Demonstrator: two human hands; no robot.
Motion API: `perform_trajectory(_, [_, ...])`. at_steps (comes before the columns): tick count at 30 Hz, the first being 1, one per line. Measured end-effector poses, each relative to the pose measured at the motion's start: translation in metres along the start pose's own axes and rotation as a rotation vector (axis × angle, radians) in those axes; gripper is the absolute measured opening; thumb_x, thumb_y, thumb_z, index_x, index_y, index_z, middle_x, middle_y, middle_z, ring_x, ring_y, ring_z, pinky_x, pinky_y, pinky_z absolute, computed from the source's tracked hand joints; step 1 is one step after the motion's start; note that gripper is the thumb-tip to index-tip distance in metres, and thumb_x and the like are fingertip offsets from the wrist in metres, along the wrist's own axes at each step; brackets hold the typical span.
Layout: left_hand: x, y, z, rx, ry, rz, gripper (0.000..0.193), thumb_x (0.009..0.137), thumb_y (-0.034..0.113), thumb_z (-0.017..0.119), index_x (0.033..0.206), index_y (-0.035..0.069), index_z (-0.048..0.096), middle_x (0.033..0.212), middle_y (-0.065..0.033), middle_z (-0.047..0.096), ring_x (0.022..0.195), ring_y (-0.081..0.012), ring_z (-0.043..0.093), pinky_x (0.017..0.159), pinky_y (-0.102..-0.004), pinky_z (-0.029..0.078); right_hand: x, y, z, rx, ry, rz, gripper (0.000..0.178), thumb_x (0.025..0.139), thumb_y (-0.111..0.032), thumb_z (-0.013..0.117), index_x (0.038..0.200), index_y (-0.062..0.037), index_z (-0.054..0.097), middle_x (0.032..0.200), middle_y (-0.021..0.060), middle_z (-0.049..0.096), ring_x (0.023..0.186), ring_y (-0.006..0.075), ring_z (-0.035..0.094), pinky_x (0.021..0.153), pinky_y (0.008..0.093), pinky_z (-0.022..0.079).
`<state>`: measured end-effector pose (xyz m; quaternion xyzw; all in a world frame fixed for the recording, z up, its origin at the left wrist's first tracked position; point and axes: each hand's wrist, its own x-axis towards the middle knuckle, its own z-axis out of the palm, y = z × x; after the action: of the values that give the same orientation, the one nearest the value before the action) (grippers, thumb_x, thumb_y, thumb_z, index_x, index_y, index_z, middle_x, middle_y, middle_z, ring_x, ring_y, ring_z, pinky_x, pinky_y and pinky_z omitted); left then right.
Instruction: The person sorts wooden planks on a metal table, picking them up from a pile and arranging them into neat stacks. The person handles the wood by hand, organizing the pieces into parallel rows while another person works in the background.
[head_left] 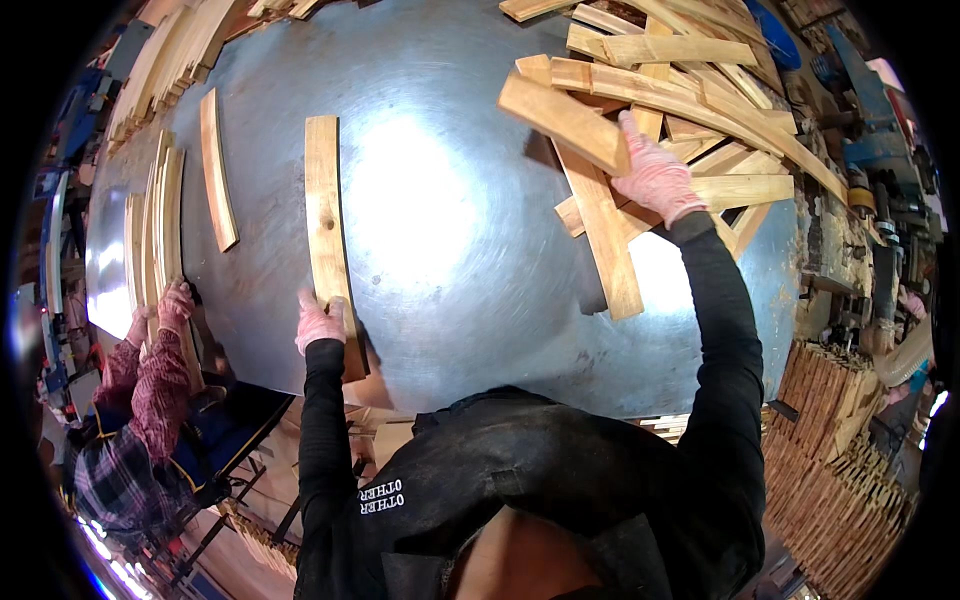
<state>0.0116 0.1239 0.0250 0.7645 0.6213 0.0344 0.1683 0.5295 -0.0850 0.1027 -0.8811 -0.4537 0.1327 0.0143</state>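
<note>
**Two long axes: one near upright, one slanted**

Left: the left grip (321, 322) is closed on a knotted board (324, 190) near its six-o'clock end; the board points to twelve over the metal surface (450, 320). Right: a slanted board (560, 118), its axis ten to four, lies on the nine-o'clock side of the wood pile (690, 95); the nearer right grip (655, 178) holds its four-o'clock end.

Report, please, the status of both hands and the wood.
Left hand gripping knotted board. Right hand holding plank at jumbled pile's left edge. Co-worker's hand at strips, far left, apart from both.
</note>
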Motion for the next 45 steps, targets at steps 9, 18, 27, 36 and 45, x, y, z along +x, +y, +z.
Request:
perform_trajectory(9, [-0.08, 0.214, 0.049, -1.153, -0.466, 0.505, 0.102, 0.083, 0.038, 0.078, 0.153, -0.004, 0.016, 0.155, -0.0259, 0.028, 0.146, -0.0342, 0.026, 0.117, -0.042, 0.026, -0.051, -0.03, -0.149, 0.961, 0.078, -0.348, 0.063, 0.081, -0.025, 0.077, 0.136, -0.0055, 0.053, 0.113, 0.0109, 0.069, 0.103, 0.0199, 0.067, 0.09, 0.0337, 0.054])
perform_trajectory(18, [-0.093, 0.206, 0.028, -1.614, -1.38, 0.192, 0.093, 0.082, 0.06, 0.069, 0.148, 0.004, 0.035, 0.129, -0.0155, 0.057, 0.116, -0.0241, 0.06, 0.094, -0.0466, 0.054, 0.013, -0.096, -0.003, 1.386, -0.102, 0.06, 0.065, 0.087, -0.053, 0.067, 0.122, 0.0019, 0.064, 0.116, 0.0161, 0.067, 0.116, 0.0242, 0.061, 0.1, 0.0349, 0.045])
perform_trajectory(27, [-0.094, 0.103, 0.125, -1.089, -0.904, 0.008, 0.037, 0.086, 0.02, 0.075, 0.111, -0.003, 0.06, 0.095, -0.0135, 0.068, 0.083, -0.0219, 0.069, 0.073, -0.0354, 0.058, -0.021, -0.193, 0.067, 0.581, -0.224, 0.238, 0.117, 0.077, -0.064, 0.069, 0.152, 0.0065, 0.014, 0.134, 0.0317, 0.052, 0.127, 0.0403, 0.052, 0.103, 0.0424, 0.044])
perform_trajectory(36, [-0.086, 0.097, 0.078, -1.333, -0.855, -0.116, 0.05, 0.091, 0.026, 0.068, 0.125, -0.007, 0.054, 0.102, -0.0157, 0.066, 0.089, -0.0218, 0.063, 0.081, -0.0351, 0.054, -0.011, -0.209, 0.06, 0.56, -0.234, 0.212, 0.122, 0.078, -0.058, 0.071, 0.154, 0.0016, -0.004, 0.15, 0.0372, 0.028, 0.133, 0.0458, 0.044, 0.109, 0.0467, 0.038])
perform_trajectory(45, [-0.073, 0.102, 0.009, -0.78, 0.193, 0.251, 0.087, 0.083, 0.031, 0.076, 0.149, 0.0, 0.029, 0.146, -0.0253, 0.039, 0.132, -0.0362, 0.045, 0.11, -0.0479, 0.036, 0.021, -0.221, -0.01, 0.104, -0.33, -0.323, 0.091, 0.075, -0.041, 0.073, 0.148, -0.0077, 0.03, 0.112, 0.0261, 0.063, 0.101, 0.0402, 0.065, 0.085, 0.0461, 0.053])
